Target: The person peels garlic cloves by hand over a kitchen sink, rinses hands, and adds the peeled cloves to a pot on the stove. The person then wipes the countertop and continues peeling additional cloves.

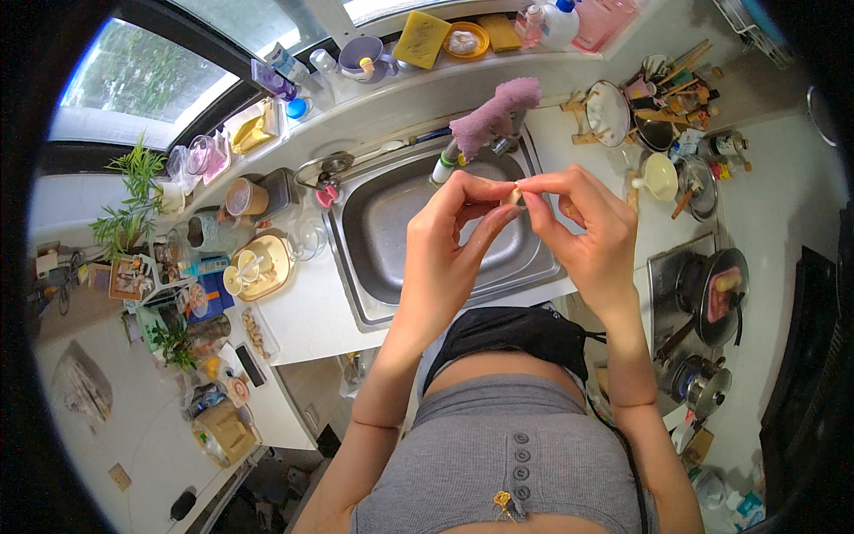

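Observation:
Above the stainless steel sink (380,250), both hands meet at one small pale piece (512,195), which looks like a garlic clove or a nut. My left hand (446,240) pinches it between thumb and fingers. From the other side, my right hand (587,230) grips its upper end with thumb and forefinger. The fingertips hide most of the piece. Behind the hands, the faucet (514,137) wears a fluffy pink cover (490,117). The visible part of the sink's basin shows bare metal.
To the left, a cream tray (283,257) holds small cups, and a clear container (257,334) holds tan pieces resembling peanuts. A smartphone (250,365) lies nearby. At right are a frying pan (704,314) and a lidded pot (710,387). Sponges (421,40) and bottles line the window ledge.

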The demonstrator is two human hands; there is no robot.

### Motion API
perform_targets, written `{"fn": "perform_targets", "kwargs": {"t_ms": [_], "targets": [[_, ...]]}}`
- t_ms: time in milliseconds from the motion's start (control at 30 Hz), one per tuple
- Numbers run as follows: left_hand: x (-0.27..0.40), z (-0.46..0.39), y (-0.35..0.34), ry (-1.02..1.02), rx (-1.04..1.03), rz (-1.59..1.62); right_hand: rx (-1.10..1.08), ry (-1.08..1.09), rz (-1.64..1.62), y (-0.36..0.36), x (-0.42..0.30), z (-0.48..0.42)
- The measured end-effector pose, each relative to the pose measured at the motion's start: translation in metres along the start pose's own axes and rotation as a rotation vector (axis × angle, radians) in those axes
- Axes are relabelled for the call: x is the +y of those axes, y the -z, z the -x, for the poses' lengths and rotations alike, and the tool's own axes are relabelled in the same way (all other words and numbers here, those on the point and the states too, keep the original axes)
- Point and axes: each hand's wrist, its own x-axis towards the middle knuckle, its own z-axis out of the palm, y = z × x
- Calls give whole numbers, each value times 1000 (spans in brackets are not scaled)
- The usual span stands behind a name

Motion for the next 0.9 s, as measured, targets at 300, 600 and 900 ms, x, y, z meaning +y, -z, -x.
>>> {"fn": "perform_targets", "kwargs": {"t_ms": [300, 600, 900], "targets": [[1, -2, 5, 8, -58, 14, -131, -71, -132, 8, 1, -1], [-1, -2, 3, -12, -41, 9, -65, -17, -104, -1, 10, 2], [2, -3, -3, 18, -3, 122, 7, -22, -156, -6, 10, 3]]}}
